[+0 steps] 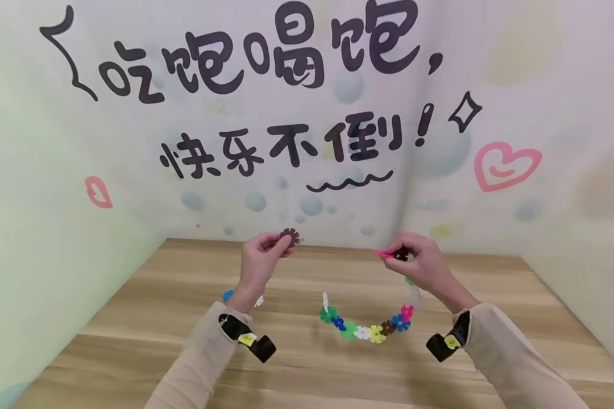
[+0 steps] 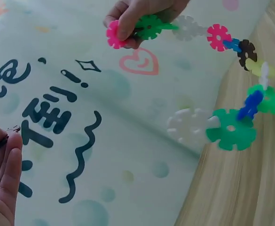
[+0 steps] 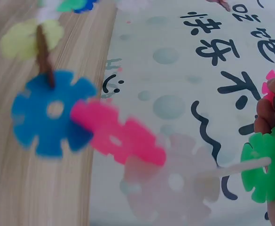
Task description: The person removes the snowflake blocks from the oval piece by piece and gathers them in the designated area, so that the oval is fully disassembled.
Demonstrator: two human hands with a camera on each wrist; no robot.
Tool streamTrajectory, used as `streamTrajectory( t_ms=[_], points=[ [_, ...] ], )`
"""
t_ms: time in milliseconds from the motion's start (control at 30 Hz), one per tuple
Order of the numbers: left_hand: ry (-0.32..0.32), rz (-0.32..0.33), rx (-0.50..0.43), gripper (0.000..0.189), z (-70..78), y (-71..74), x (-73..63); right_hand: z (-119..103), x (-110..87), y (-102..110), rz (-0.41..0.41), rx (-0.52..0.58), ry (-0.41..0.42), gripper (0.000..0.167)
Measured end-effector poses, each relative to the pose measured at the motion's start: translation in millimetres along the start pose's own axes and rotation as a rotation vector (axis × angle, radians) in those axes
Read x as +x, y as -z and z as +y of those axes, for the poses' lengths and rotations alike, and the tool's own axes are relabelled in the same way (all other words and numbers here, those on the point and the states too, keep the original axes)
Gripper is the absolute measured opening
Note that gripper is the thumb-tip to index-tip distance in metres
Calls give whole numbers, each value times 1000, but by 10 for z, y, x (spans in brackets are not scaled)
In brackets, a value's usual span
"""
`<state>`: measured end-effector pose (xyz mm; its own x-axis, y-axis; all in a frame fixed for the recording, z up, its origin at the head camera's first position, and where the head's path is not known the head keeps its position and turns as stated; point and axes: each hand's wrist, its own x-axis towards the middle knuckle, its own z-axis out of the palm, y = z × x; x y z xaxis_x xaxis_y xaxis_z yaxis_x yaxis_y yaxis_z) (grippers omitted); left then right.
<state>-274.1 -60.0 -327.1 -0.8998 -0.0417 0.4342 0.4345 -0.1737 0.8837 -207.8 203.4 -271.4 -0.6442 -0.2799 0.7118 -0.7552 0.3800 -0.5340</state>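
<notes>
My left hand [image 1: 262,258] pinches a brown notched plastic disc [image 1: 290,234] between thumb and fingers, above the table's far edge. Opposite it, my right hand [image 1: 422,258] grips one end of a chain of interlocking snowflake discs [image 1: 376,334]. A pink disc [image 2: 113,35] pokes out past the right fingertips, with a dark one beside it partly covered by the fingers. From there the chain hangs in a U through green [image 3: 257,169], whitish, pink, blue, brown, yellow and other discs. Its free end is a white disc [image 2: 189,126] fitted to a green one [image 2: 231,136].
Behind my left wrist, a blue disc [image 1: 228,295] and a white piece [image 1: 259,301] are partly hidden on the wooden table [image 1: 133,341]. A printed wall [image 1: 286,210] rises along the table's back edge, with side walls left and right.
</notes>
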Motion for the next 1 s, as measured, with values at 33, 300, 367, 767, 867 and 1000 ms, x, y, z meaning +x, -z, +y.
streamTrajectory(
  t_ms=[33, 300, 367, 767, 867, 1000],
  points=[
    [-8, -30, 30, 21, 40, 29, 3, -16, 11, 3, -12, 2, -8, 17],
    [18, -187, 185, 20, 333, 221, -99, -6, 12, -76, -27, 16, -40, 14],
    [27, -207, 229, 20, 294, 383, -92, 11, -1, -90, -29, 3, -42, 15],
    [194, -277, 540, 26, -81, 1330, -191, 63, -46, -145, -53, -2, -61, 13],
    [205, -307, 560, 23, -146, 1479, -232, 60, -48, -162, -56, 5, -61, 13],
    [251, -302, 626, 23, -192, 1623, -305, 52, -50, -182, -64, 6, -58, 14]
  ],
)
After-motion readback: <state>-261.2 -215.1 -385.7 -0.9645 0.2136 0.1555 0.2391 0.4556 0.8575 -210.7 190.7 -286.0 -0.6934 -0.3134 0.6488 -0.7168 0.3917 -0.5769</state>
